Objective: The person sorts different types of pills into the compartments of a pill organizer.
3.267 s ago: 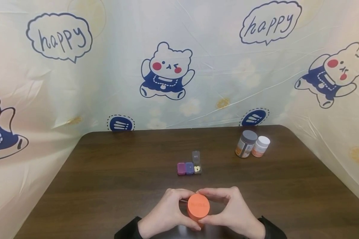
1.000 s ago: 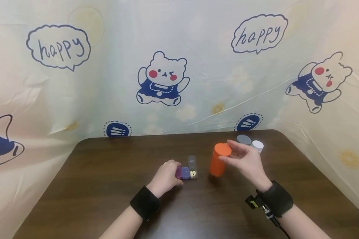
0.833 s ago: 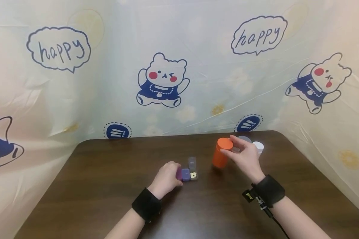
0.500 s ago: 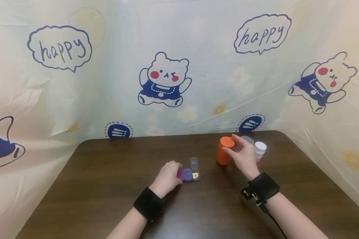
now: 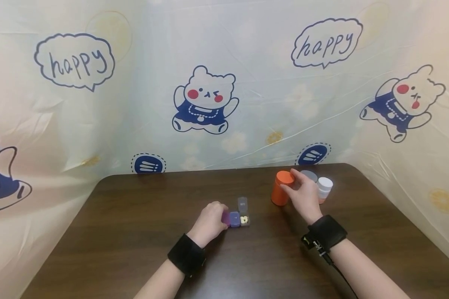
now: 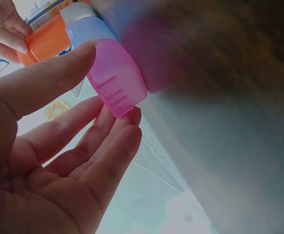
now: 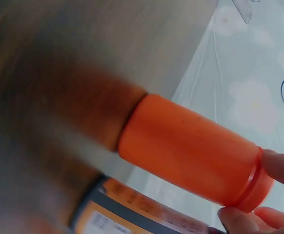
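Fingers (image 5: 292,176) pinch the orange bottle's (image 5: 280,195) cap.

On the tabletop (image 5: 134,232) the pill box (image 5: 236,216) lay near the middle, the left hand (image 5: 209,222) at its left end. The bottle (image 5: 281,189) stood to the right and farther back, two jars (image 5: 319,186) just right of it, the right hand (image 5: 303,197) between.

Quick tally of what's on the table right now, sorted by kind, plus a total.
Bottles: 3, namely the orange plastic bottle with orange cap gripped at its cap by the right hand, the grey-capped bottle, and the white-capped bottle.
Pill organizers: 1, the three-compartment pill box held at its pink end by the left hand.
Total: 4.
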Demonstrator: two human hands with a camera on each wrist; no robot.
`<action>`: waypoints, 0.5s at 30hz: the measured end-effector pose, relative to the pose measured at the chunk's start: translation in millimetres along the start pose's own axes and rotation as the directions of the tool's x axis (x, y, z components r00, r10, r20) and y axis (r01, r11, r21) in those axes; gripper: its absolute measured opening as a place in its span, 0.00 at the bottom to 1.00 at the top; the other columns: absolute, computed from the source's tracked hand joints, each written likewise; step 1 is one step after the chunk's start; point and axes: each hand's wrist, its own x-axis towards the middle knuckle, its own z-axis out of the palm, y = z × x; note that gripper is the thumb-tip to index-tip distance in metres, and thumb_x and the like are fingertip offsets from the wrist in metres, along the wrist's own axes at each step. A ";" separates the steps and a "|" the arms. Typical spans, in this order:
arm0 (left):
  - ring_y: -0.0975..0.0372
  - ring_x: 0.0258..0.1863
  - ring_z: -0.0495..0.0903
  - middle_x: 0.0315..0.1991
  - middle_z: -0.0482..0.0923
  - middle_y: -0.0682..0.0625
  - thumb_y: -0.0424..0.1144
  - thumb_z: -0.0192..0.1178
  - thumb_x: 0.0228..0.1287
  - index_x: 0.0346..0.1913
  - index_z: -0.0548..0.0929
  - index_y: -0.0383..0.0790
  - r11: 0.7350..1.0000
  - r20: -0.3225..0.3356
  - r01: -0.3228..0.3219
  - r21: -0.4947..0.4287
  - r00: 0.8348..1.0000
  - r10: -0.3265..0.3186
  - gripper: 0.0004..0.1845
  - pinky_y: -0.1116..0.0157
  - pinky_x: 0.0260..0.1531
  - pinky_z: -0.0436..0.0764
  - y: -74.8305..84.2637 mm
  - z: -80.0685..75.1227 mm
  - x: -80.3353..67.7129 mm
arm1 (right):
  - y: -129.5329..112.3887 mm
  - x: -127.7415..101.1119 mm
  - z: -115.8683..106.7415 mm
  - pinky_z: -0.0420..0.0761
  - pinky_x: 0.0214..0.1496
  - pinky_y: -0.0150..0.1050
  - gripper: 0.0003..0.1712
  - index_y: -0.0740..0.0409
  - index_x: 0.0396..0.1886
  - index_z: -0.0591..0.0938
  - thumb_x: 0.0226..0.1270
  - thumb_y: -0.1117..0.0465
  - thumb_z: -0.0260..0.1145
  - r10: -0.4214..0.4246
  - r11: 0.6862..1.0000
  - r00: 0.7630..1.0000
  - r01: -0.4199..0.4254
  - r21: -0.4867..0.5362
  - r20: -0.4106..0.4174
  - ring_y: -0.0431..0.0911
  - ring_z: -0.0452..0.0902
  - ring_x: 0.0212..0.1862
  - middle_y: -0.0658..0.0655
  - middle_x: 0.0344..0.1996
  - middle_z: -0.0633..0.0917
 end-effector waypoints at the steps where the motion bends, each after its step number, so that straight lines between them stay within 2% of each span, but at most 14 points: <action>1: 0.54 0.40 0.81 0.41 0.85 0.38 0.26 0.77 0.54 0.49 0.87 0.26 1.000 0.000 -0.001 -0.002 1.000 0.001 0.18 0.54 0.47 0.87 0.0 -0.3 -0.1 | -1.9 -0.6 0.0 0.78 0.68 0.56 0.37 0.71 0.74 0.72 0.68 0.68 0.73 -0.023 0.999 1.000 0.023 -0.027 -0.007 0.66 0.79 0.68 0.73 0.69 0.78; 4: 0.53 0.40 0.81 0.41 0.85 0.38 0.26 0.77 0.54 0.48 0.87 0.26 1.000 0.002 -0.006 -0.005 1.000 0.006 0.17 0.54 0.47 0.86 0.0 -1.0 -0.3 | -8.1 -3.8 1.8 0.75 0.72 0.62 0.37 0.71 0.72 0.74 0.65 0.69 0.75 -0.121 0.989 0.991 0.117 -0.090 -0.050 0.67 0.75 0.71 0.73 0.71 0.77; 6: 0.54 0.40 0.80 0.40 0.85 0.39 0.25 0.76 0.54 0.48 0.87 0.26 1.000 0.007 -0.004 -0.012 1.000 0.004 0.17 0.55 0.46 0.86 0.0 -1.4 -0.4 | -12.9 -7.8 4.7 0.73 0.73 0.64 0.36 0.71 0.71 0.75 0.63 0.70 0.76 -0.206 0.973 0.975 0.195 -0.119 -0.087 0.68 0.73 0.72 0.72 0.71 0.77; 10: 0.55 0.39 0.80 0.40 0.84 0.40 0.26 0.76 0.55 0.47 0.88 0.27 1.000 0.020 0.006 -0.015 1.000 -0.005 0.16 0.55 0.46 0.86 -0.1 -1.2 -0.3 | -23.7 -18.8 14.4 0.76 0.70 0.63 0.31 0.69 0.67 0.80 0.63 0.72 0.75 -0.339 0.940 0.936 0.330 -0.090 -0.100 0.66 0.78 0.70 0.70 0.67 0.81; 11: 0.55 0.39 0.80 0.40 0.84 0.40 0.26 0.76 0.55 0.47 0.88 0.27 1.000 0.022 0.007 -0.013 1.000 -0.007 0.16 0.56 0.46 0.86 -0.1 -1.3 -0.2 | -25.9 -21.6 17.6 0.78 0.69 0.62 0.30 0.68 0.66 0.81 0.63 0.71 0.75 -0.350 0.936 0.934 0.345 -0.068 -0.079 0.65 0.79 0.68 0.70 0.66 0.83; 13: 0.55 0.39 0.79 0.39 0.84 0.40 0.26 0.76 0.55 0.47 0.88 0.27 1.000 0.024 0.008 -0.007 1.000 -0.007 0.16 0.56 0.45 0.86 0.1 -1.3 -0.2 | -29.2 -25.1 25.0 0.81 0.66 0.60 0.28 0.67 0.65 0.82 0.65 0.69 0.75 -0.322 0.947 0.947 0.322 -0.010 -0.011 0.63 0.82 0.65 0.68 0.64 0.85; 15: 0.55 0.39 0.79 0.39 0.84 0.40 0.26 0.76 0.55 0.47 0.88 0.27 1.000 0.022 0.006 -0.004 1.000 -0.006 0.16 0.56 0.45 0.86 0.6 -1.7 -0.2 | -31.0 -25.9 31.9 0.81 0.66 0.59 0.28 0.66 0.65 0.81 0.67 0.65 0.74 -0.235 0.972 0.967 0.232 0.047 0.097 0.63 0.82 0.65 0.68 0.64 0.85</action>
